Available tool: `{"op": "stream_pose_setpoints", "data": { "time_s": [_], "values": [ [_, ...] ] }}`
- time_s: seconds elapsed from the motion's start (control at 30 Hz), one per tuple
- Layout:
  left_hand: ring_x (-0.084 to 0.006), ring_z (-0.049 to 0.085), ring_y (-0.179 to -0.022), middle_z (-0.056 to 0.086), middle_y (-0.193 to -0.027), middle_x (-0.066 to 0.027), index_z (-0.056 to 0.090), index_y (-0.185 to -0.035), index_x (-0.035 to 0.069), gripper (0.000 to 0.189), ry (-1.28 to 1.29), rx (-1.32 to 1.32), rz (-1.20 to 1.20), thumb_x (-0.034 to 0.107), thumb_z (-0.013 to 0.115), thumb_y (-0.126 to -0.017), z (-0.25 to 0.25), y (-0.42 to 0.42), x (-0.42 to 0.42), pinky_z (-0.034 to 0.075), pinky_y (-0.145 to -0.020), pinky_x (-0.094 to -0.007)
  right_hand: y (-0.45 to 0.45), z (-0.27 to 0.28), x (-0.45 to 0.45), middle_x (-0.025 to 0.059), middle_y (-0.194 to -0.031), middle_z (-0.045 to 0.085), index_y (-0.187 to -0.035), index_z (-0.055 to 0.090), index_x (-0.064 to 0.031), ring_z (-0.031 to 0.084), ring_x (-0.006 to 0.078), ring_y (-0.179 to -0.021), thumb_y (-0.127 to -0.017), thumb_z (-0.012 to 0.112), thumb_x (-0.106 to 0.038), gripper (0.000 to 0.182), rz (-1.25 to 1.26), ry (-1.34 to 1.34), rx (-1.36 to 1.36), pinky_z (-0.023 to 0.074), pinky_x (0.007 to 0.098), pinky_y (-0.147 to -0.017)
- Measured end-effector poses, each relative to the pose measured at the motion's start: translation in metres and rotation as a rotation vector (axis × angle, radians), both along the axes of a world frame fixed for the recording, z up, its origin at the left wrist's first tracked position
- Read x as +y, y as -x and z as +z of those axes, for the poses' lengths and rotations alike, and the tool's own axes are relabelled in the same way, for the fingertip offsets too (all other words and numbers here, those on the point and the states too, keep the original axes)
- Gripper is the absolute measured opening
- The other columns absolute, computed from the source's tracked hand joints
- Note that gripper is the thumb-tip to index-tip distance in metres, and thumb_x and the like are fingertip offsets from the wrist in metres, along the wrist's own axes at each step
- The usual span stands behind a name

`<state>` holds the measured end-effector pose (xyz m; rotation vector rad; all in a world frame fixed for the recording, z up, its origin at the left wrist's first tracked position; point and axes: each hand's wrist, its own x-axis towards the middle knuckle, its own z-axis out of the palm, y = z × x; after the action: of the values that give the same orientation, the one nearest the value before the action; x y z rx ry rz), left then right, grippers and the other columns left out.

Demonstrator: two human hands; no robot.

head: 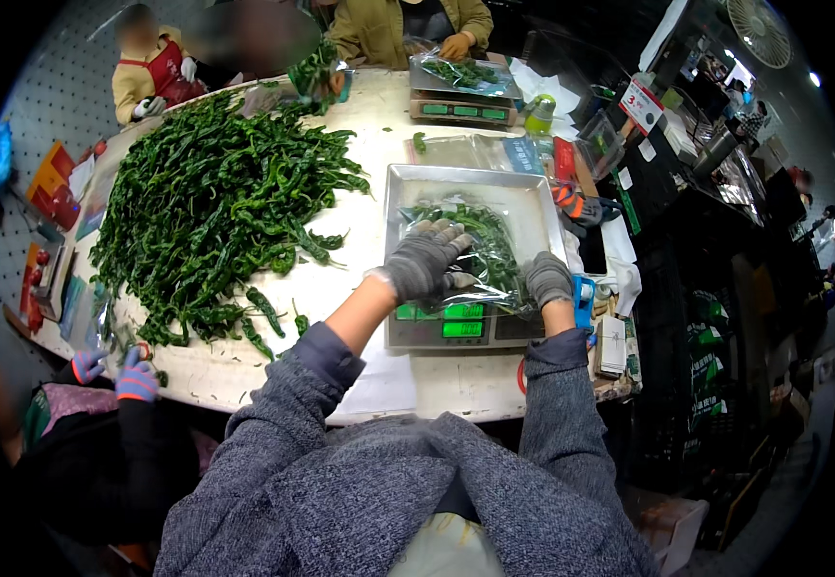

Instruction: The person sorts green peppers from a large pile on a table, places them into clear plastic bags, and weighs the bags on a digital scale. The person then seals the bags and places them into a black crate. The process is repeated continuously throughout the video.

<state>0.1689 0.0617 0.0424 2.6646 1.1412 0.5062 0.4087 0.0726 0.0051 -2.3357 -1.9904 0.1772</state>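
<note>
A clear plastic bag of green peppers (493, 241) lies on the metal pan (417, 184) of a digital scale right in front of me. My left hand (424, 263), in a grey knit glove with pale fingertips, rests palm down on the bag's left part, its thumb apart from the fingers. At the pan's right edge, my right hand (549, 280) is beside the bag, also in a grey glove. Its fingers are curled and partly hidden, so any grip on the plastic is unclear. Green digits glow on the scale's display (463, 321) below the bag.
A large heap of green peppers (222, 209) covers the table's left. A second scale (464, 108) holds another bag near a co-worker's gloved hand (457, 45). Another person's striped gloves (136, 379) are at lower left. A blue tape dispenser (583, 301) and a spray bottle (540, 114) stand right.
</note>
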Motion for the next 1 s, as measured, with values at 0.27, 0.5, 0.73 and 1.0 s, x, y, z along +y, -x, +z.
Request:
{"op": "stream_pose_setpoints", "data": {
  "time_s": [0.27,0.5,0.73,1.0],
  "values": [
    [-0.0338,0.035,-0.12,0.044,-0.125,-0.0129,0.045,-0.123,0.01,0.055,-0.006,-0.141,-0.025,0.037,0.059,-0.076,-0.02,0.01,0.006,0.023,-0.102,-0.0415,0.038,0.045,-0.034,0.0245,-0.124,0.041,-0.126,0.036,0.0007,0.039,0.0347,-0.116,-0.079,0.054,-0.041,0.065,0.579,-0.377,0.233,0.0305,0.038,-0.097],
    [-0.0313,0.031,-0.124,0.034,-0.133,-0.016,0.037,-0.128,0.007,0.068,0.292,-0.635,-0.053,0.029,0.067,-0.071,-0.061,0.053,-0.018,0.027,-0.102,-0.0376,-0.017,0.0,-0.043,0.0239,-0.129,0.037,-0.13,0.027,0.0004,0.036,0.0326,-0.12,-0.072,0.06,-0.047,0.082,0.465,0.105,0.613,0.0293,0.0359,-0.099],
    [-0.0304,0.044,-0.112,0.044,-0.126,-0.013,0.041,-0.126,0.008,0.074,-0.151,-0.336,0.062,0.016,0.071,-0.058,-0.053,0.053,-0.051,0.033,-0.095,-0.0371,-0.006,-0.015,-0.078,0.0132,-0.114,0.053,-0.116,0.049,-0.0061,0.05,0.0272,-0.105,-0.067,0.064,-0.013,0.051,0.512,-0.476,0.086,0.0375,0.0364,-0.092],
    [-0.0125,0.053,-0.063,0.061,-0.07,-0.0072,0.064,-0.084,0.003,0.019,0.279,-1.044,0.273,0.021,0.059,-0.081,0.024,0.045,-0.018,0.042,-0.059,-0.0251,0.007,0.081,-0.045,0.0084,-0.063,0.057,-0.077,0.059,-0.0011,0.051,0.0186,-0.055,-0.081,0.057,-0.016,0.015,0.276,-0.673,0.986,0.0413,0.03,-0.055]
  ]
}}
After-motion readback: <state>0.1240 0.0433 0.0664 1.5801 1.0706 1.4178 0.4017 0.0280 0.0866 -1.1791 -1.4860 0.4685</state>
